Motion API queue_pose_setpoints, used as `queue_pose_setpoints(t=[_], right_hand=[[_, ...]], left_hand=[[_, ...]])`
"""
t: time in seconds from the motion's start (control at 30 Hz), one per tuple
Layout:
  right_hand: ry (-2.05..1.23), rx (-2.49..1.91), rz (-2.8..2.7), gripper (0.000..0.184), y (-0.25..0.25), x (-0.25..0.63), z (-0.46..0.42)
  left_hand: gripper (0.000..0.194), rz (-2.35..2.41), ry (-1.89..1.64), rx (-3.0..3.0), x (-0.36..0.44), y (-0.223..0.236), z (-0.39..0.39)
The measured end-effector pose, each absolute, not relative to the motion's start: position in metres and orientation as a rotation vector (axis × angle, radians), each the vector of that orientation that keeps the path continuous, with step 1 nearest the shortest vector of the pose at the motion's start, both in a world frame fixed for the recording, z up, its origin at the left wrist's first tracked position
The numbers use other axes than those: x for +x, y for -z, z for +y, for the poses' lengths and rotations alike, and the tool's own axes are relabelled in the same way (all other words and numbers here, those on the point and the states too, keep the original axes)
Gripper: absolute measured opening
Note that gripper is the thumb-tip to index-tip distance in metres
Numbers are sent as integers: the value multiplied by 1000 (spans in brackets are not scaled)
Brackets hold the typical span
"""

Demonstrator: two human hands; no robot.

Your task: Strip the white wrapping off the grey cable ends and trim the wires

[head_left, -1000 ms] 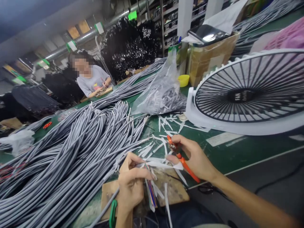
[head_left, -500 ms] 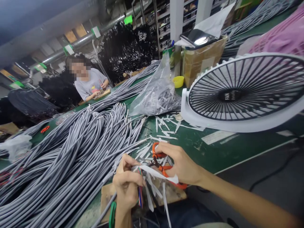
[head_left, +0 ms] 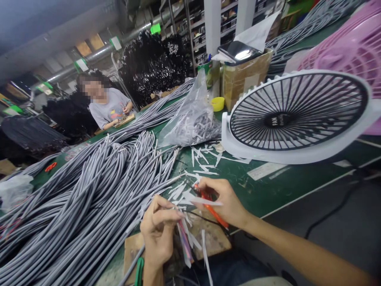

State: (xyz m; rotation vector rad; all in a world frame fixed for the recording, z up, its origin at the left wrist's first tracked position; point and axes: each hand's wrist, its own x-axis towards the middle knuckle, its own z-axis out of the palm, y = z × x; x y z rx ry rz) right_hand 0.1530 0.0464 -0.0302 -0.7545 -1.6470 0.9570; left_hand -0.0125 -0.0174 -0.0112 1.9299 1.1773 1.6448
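Right hand (head_left: 231,200) near green table edge (head_left: 285,203)

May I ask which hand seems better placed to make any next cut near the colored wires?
Probably the right hand: it holds the orange-handled tool, while the left hand appears occupied with the colored wires.

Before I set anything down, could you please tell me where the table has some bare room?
The table looks mostly bare between the fan, the white scraps and the right hand. It is crowded to the left, under grey cables, and just beyond the left hand, where scraps lie.
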Motion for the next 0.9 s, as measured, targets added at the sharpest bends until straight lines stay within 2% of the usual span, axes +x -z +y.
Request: queue_pose_setpoints(t=[0.13,0.3,0.43,0.53,0.7,0.8,0.9], right_hand=[[-1166,-560,-1521,34,22,151,48],[-1092,-363,-1390,29,16,136,35],[-1169,-448,-1247,25,13,127,28],[-1257,-420,-1227,31,14,126,29],[-1348,-404,-1249,38,13,131,37],[-1242,-562,-1269,37,11,140,45],[-988,-789,-1361,30,11,160,57]], left_hand=[[13,1335,-1646,1830,-11,11,-14],[7,1440,-1624,1691,-10,10,-11],[19,1472,-1612,1511,-12,12,-12],[30,1455,-1618,1363,-13,16,-13],[26,1441,-1636,1388,-11,14,-12],[19,1514,-1629,1466,-10,13,-10],[14,1599,-1658,1497,-13,16,-8]])
